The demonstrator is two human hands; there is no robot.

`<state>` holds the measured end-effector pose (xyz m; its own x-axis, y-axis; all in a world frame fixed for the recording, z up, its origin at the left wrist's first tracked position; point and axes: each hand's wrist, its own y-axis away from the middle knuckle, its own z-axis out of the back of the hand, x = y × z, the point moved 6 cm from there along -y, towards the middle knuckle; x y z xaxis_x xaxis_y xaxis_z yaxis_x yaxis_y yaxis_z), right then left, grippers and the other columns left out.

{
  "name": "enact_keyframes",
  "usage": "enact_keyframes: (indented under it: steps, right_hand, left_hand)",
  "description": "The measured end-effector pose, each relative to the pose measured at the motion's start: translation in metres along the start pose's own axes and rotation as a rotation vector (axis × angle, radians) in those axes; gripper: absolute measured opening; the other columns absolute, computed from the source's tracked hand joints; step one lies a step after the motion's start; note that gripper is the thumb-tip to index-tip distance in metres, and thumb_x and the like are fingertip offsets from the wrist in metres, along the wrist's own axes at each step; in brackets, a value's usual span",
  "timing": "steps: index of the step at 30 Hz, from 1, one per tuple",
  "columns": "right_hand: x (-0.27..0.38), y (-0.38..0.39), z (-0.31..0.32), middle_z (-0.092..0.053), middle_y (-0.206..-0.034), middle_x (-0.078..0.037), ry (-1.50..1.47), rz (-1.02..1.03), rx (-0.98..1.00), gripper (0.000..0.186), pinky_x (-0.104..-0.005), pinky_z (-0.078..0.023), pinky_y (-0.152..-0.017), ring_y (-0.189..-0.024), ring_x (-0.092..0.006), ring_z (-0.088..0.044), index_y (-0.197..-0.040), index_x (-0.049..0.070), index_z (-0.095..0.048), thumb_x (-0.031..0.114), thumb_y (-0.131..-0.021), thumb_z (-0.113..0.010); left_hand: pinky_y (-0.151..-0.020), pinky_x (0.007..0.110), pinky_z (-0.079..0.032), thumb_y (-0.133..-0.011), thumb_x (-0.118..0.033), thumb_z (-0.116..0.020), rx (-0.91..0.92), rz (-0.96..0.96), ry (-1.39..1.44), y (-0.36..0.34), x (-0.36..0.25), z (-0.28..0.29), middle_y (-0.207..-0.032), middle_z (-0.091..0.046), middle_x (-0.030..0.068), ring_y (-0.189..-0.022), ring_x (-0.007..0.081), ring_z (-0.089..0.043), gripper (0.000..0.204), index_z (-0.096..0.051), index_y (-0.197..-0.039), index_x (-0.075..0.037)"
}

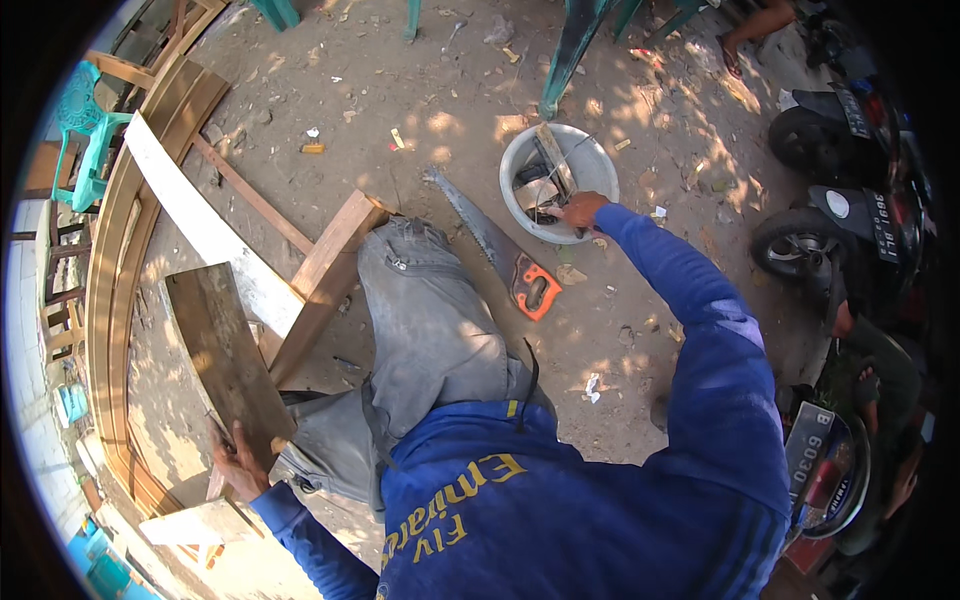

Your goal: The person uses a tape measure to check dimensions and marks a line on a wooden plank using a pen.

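Note:
At the lower left my left hand [240, 462] is closed on the near end of a weathered wooden board [222, 345], its fingers at the board's edge. My right arm stretches forward, and my right hand [582, 210] reaches over the near rim into a pale round basin [607, 165]. Its fingertips are among the things inside, so what they touch cannot be made out. A strip of wood [556, 158] stands slanted in the basin beside dark small items. Between my leg and the basin lies a handsaw [490, 235] with an orange handle, untouched on the ground.
A thick timber beam [325, 275] lies by my knee, with a white plank [205, 215] against it. Long boards [110, 270] run along the left, near a green chair [85, 130]. Motorbikes [815, 240] and other people's limbs [760, 25] are at the right.

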<state>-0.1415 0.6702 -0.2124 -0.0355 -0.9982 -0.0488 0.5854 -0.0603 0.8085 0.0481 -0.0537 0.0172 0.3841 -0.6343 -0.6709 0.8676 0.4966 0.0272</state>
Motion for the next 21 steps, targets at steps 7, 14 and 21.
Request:
enact_keyframes:
  steps: [7,14,21]
  right_hand:
    - [-0.038,0.030,0.023,-0.072,-0.104,-0.020,-0.785,-0.031,0.322,0.050,-0.0377,-0.059,-0.078,-0.097,-0.0271,-0.072,-0.116,0.000,-0.069,0.042,-0.098,-0.049]
    - [-0.012,-0.012,-0.018,-0.070,-0.123,-0.017,-0.194,-0.282,-0.239,0.037,-0.0433,-0.054,-0.094,-0.115,-0.0321,-0.068,-0.113,0.011,-0.076,0.036,-0.087,-0.067]
    - [-0.031,0.001,-0.008,-0.073,-0.117,-0.017,0.157,-0.137,-0.139,0.031,-0.0437,-0.055,-0.091,-0.109,-0.0337,-0.070,-0.114,0.008,-0.074,0.023,-0.090,-0.060]
  left_hand:
    - [-0.108,0.034,-0.040,-0.099,-0.014,-0.063,0.039,0.041,-0.069,0.005,-0.017,-0.002,-0.143,-0.056,0.0225,-0.127,0.0257,-0.055,0.056,-0.044,-0.146,0.010]
    - [-0.108,0.035,-0.040,-0.098,-0.013,-0.063,0.002,-0.103,-0.157,0.006,-0.033,-0.006,-0.141,-0.057,0.0252,-0.127,0.0275,-0.056,0.055,-0.045,-0.143,0.013]
    - [-0.112,0.036,-0.038,-0.099,-0.013,-0.063,-0.044,-0.060,-0.041,0.011,-0.022,-0.008,-0.144,-0.054,0.0259,-0.133,0.0283,-0.052,0.055,-0.045,-0.143,0.013]
